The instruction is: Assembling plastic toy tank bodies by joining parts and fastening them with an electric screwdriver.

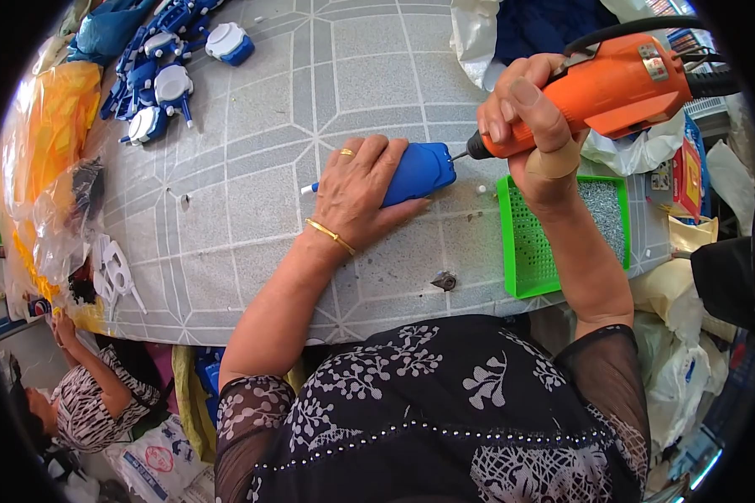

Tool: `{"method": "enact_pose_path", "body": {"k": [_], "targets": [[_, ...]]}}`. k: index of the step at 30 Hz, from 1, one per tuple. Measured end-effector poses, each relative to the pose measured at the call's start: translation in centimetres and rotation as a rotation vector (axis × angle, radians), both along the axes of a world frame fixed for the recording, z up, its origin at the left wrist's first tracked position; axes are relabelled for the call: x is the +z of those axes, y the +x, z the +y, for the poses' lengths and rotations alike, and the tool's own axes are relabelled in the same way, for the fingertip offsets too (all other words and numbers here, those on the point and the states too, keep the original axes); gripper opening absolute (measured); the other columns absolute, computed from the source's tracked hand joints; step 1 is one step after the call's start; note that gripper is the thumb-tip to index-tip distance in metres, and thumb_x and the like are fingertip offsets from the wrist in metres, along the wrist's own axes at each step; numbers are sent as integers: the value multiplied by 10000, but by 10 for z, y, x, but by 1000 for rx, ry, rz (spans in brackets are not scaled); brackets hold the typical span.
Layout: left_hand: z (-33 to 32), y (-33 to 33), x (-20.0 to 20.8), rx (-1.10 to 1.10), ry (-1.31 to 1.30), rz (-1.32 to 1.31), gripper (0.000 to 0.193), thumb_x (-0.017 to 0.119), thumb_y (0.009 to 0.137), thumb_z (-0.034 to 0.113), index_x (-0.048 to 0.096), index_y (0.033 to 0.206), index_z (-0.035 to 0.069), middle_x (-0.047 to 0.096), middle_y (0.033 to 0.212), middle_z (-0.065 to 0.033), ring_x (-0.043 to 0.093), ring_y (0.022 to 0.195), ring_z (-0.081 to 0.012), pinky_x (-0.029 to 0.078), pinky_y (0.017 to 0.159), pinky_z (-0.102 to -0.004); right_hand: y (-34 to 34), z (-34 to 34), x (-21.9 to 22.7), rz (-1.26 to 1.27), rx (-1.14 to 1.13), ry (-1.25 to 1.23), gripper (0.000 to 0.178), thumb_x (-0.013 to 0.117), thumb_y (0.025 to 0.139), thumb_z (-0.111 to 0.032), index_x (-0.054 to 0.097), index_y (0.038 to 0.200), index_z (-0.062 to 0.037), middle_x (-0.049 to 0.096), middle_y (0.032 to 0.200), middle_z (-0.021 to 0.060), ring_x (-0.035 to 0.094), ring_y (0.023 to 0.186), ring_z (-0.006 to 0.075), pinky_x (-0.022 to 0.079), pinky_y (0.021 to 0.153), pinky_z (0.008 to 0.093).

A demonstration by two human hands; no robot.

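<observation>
Across the grey patterned desk point(243, 189), from left to right: orange material in clear plastic point(67, 109) lies along the edge, with white plastic parts point(119, 272) just beside it. A heap of blue-and-white pieces point(174, 84) occupies the far left; whether these are finished cannot be told. At centre, the left hand point(356, 180) grips a blue casing point(419, 173), laid on the desk with one end pointing right. The thin bit point(460, 155) of an orange power screwdriver point(600, 88) meets that end, or nearly so; the right hand point(541, 126) is closed around the tool's body. Driving at this end thus appears under way, not complete. Rightmost, a green tray point(512, 281) contains many small metal screws point(604, 214), evidently unused.
</observation>
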State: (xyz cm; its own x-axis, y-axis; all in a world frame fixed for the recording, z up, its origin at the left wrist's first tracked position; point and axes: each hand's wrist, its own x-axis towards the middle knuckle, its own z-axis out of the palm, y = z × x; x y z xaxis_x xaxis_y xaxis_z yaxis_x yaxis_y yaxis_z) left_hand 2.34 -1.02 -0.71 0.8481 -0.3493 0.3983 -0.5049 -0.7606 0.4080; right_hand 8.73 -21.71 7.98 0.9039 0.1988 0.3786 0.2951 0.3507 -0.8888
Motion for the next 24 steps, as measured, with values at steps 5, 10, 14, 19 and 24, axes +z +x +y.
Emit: {"method": "enact_pose_path", "body": {"k": [5, 10, 14, 19, 24], "targets": [[0, 0, 0, 1, 6, -2, 736, 817, 763, 424, 565, 1332, 31, 586, 1188, -148, 569, 1075, -349, 455, 929, -465, 0, 0, -2, -1, 19, -17, 247, 662, 919, -166, 451, 810, -100, 502, 741, 41, 513, 584, 132, 462, 634, 330], [-1, 1, 0, 2, 17, 7, 741, 814, 767, 430, 560, 1335, 28, 582, 1194, -145, 566, 1080, -348, 452, 929, -465, 2, -1, -7, -23, 36, -26, 243, 665, 919, -158, 447, 830, -99, 502, 740, 43, 507, 582, 136, 463, 632, 331], [-1, 1, 1, 5, 26, 26, 737, 811, 773, 428, 557, 1336, 26, 580, 1189, -143, 565, 1081, -348, 451, 931, -465, 1, -2, -10, 20, 21, 71, 248, 697, 897, -134, 465, 826, -87, 523, 745, 43, 525, 583, 131, 479, 613, 325], [0, 0, -1, 4, 21, 19, 742, 809, 773, 434, 554, 1340, 29, 580, 1191, -142, 563, 1089, -347, 446, 936, -465, 4, -5, -16, 30, 50, 207, 247, 720, 885, -95, 484, 819, -64, 541, 735, 45, 544, 576, 125, 502, 594, 320], [-5, -3, 5, 35, 44, 33, 728, 810, 773, 424, 555, 1351, 60, 576, 1219, -138, 551, 1150, -337, 397, 1028, -505, 2, -3, -13, 43, 52, 191, 230, 718, 884, -92, 504, 811, -50, 545, 712, 50, 541, 559, 121, 500, 579, 312]]}}
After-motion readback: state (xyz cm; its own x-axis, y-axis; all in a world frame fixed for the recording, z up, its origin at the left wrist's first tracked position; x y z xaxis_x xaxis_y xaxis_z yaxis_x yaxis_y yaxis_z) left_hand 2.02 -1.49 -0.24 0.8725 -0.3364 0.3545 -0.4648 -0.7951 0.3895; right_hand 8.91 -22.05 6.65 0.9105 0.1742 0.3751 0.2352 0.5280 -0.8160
